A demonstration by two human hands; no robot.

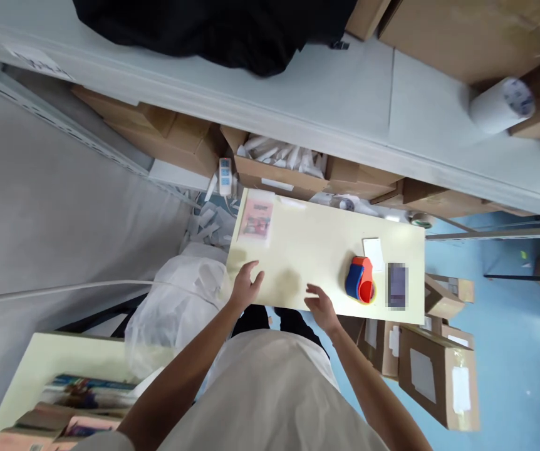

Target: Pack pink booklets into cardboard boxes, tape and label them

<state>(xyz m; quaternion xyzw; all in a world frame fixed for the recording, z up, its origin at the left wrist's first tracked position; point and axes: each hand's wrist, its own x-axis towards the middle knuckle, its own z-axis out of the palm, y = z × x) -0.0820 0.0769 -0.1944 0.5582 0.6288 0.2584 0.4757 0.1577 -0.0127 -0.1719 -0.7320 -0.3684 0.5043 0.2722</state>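
My left hand (246,285) hovers over the near left part of the cream table (317,250), thumb and fingers apart, holding nothing. At the table's front edge, my right hand (321,305) is raised with its fingers spread and nothing in them. To its right stands a red and blue tape dispenser (359,280), apart from the hand. A pink printed item (257,219), seemingly in a clear sleeve, lies at the far left corner. Right of the dispenser are a white card (373,254) and a dark, pixelated rectangular object (396,286).
A grey shelf (251,94) crosses above the table, with a white roll (502,105) on it. Below it sit cardboard boxes and a power strip (225,176). A plastic bag (171,307) is at left; cartons (434,373) stand on the floor at right. Books (86,394) lie lower left.
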